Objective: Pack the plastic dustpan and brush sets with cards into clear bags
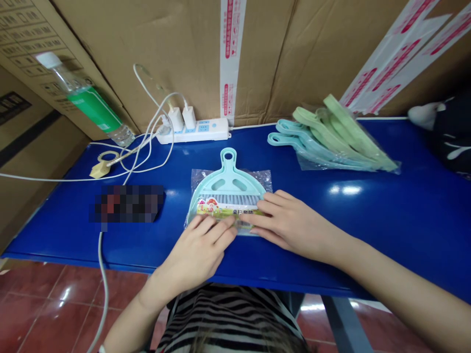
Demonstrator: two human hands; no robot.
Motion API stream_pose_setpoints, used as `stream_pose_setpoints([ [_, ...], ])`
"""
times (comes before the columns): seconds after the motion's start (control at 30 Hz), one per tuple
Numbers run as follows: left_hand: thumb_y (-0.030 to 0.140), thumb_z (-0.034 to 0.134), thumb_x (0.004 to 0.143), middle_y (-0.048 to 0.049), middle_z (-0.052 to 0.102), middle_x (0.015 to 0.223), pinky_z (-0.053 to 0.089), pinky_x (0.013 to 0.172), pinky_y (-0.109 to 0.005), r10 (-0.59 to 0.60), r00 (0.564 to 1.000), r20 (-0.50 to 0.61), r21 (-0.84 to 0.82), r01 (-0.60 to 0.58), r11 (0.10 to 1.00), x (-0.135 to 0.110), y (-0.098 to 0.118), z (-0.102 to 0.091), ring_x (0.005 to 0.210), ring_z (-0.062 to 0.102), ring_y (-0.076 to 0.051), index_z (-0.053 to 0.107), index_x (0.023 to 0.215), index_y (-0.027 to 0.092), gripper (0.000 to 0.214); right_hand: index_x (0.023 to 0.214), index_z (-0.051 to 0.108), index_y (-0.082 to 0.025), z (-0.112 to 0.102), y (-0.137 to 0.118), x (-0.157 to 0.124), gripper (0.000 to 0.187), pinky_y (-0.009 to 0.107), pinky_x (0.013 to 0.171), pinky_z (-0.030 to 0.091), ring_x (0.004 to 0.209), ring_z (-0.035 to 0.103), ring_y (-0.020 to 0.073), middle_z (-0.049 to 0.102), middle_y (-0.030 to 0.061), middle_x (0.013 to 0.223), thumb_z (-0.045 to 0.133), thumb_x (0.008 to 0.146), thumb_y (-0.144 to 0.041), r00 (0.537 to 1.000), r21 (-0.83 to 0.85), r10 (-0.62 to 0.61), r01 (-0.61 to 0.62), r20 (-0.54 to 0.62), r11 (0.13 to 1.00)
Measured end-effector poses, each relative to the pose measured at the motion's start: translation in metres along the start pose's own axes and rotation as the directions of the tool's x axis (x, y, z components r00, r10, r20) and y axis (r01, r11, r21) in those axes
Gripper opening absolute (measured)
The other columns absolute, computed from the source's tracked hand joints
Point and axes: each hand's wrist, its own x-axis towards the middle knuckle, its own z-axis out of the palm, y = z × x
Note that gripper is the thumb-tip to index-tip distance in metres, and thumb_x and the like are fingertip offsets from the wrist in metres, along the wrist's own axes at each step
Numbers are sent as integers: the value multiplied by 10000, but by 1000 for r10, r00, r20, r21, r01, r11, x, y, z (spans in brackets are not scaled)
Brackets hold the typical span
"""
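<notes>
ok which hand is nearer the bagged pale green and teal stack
The right hand is nearer: it rests on the bagged teal dustpan, with the stack just beyond it. The left hand rests on the dustpan's near edge, farther off.

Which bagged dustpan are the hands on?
The aqua dustpan lying alone, under the left hand and right hand; the stacked aqua and green ones sit untouched behind.

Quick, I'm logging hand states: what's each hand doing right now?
Left hand: open, fingers flat on the bagged turquoise dustpan, not gripping.
Right hand: open, fingertips resting on that dustpan, not gripping.
</notes>
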Motion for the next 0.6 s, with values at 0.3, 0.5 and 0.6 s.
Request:
stream_pose_setpoints([
  [0.3, 31, 423, 834, -69, 708, 1155, 456, 845, -346, -16, 998, -53, 11, 16, 1000, -1, 0, 1, 924, 605, -212, 577, 1196, 146, 411, 961, 721, -205, 0, 0, 0, 321, 299, 675, 343, 708, 516, 180, 624, 34, 730, 407, 1016, -250, 1000, -1, 8, -8, -2, 1000],
  [0.5, 33, 432, 813, -76, 690, 1222, 461, 859, -361, -17, 1000, 15, 7, 17, 1000, -1, 0, 1, 946, 606, -216, 569, 1243, 153, 467, 1044, 721, -226, 1, 0, -1, 262, 296, 679, 349, 725, 522, 183, 633, 37, 753, 465, 995, -255, 1000, -11, 12, -12, 14, 1000],
  [0.6, 29, 428, 815, -74, 699, 1192, 467, 851, -359, -21, 1000, 11, 4, 21, 1000, 0, 0, 0, 949, 610, -216, 578, 1228, 157, 458, 998, 725, -221, 1, 0, -1, 267, 297, 680, 346, 729, 522, 183, 631, 35, 744, 460, 997, -255, 1000, -21, 9, -9, 14, 1000],
])
